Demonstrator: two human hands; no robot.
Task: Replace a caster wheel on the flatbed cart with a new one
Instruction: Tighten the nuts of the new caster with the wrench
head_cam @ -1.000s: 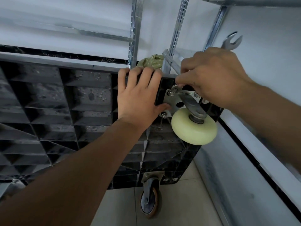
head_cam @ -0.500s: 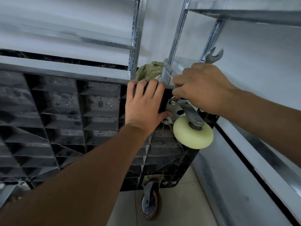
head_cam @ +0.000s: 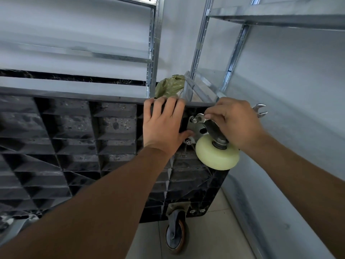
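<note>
Moved: wrench (head_cam: pixel 260 110) in right hand (head_cam: pixel 236 124) has swung down since 1 s ago; its free open end pointed up by the shelf post then, now sticks out low & to the right past the knuckles. Left hand barely shifted.
Left hand (head_cam: pixel 164 126): fingers straight, hooked over cart's top edge, thumb beside the mounting plate; steadying, grips nothing.
Right hand: fingers curled round the wrench shank, working end on the upper-left bolt (head_cam: pixel 194 120).
New caster (head_cam: pixel 217 153): cream wheel, already sitting on its plate (head_cam: pixel 196 128) at the upper right corner of the flatbed cart (head_cam: pixel 74 139), cart tipped on edge w/ ribbed underside facing us.
Done (est.): old wheel at this corner off, new one placed, 2 bolts visible in plate, upper-left & lower-left (head_cam: pixel 188 142).
Left (est.): tighten this bolt, then the rest; right-side bolts hidden by hand, can't tell if they're in. Then set cart down.
Around: old-style caster (head_cam: pixel 176 234) w/ brown tyre at lower corner, on floor tiles; metal shelving (head_cam: pixel 197 53) behind; green crumpled bag (head_cam: pixel 169 86) just over cart edge.
In the way: caster fork & wheel crowd the wrench swing; shelf post close behind the corner.
</note>
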